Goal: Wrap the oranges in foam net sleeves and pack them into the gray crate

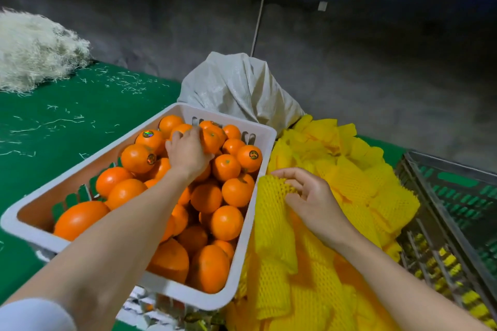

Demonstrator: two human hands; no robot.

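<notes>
A white basket full of oranges stands in the middle. My left hand reaches into its far end and curls its fingers over one orange there. To the right lies a heap of yellow foam net sleeves. My right hand rests on the heap and pinches the top edge of one sleeve. The gray crate stands at the far right, with a few yellow-wrapped pieces showing through its slotted wall.
The basket and sleeves sit on a green table strewn with pale shreds. A pile of white shredded filler lies at the back left. A white woven sack stands behind the basket. A gray concrete floor stretches beyond.
</notes>
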